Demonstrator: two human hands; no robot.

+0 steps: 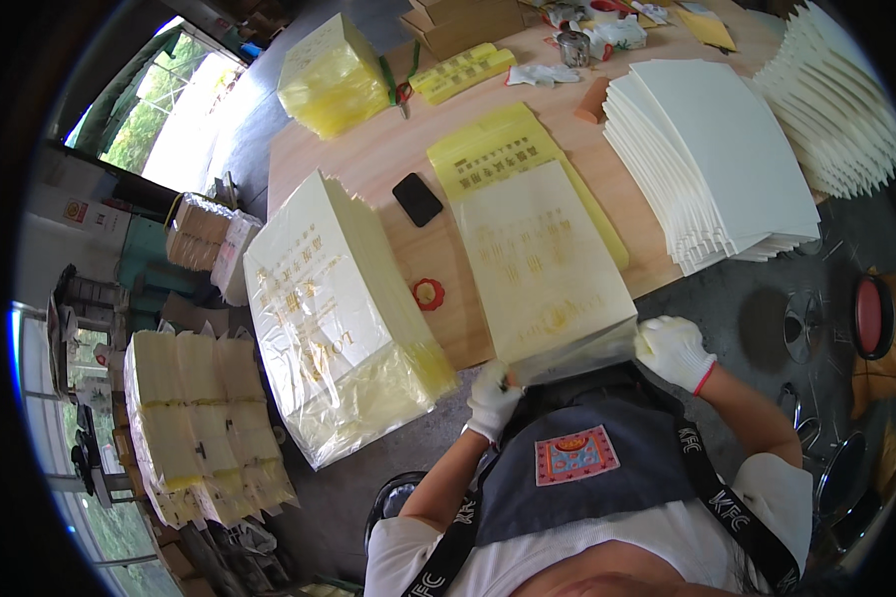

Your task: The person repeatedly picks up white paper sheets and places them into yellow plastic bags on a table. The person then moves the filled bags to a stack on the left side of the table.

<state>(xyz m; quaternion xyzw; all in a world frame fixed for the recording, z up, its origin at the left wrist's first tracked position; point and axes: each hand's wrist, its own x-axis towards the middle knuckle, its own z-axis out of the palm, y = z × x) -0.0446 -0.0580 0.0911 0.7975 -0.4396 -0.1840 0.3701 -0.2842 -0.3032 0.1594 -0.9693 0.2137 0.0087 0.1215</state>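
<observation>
Both my hands wear white knit gloves. My left hand (494, 395) pinches the near left corner of a clear plastic bag (579, 352); motion blurs it somewhat. At the bag's near right corner, my right hand (672, 348) has its fingers closed on the film. Inside the bag lies a white sheet or board with gold print (545, 254), at the table's front edge. It rests partly over a yellow printed bag (493, 153). To the left stands a tall stack of similar bagged white sheets (321, 298), its loose film ends hanging toward me.
A stack of plain white boards (709, 142) stands right on the wooden table (358, 160). A black phone (417, 199), a red-rimmed round object (428, 294), scissors (402, 93), a spare glove (542, 74) and a metal cup (573, 48) lie about. Bundled stacks (201, 418) stand left.
</observation>
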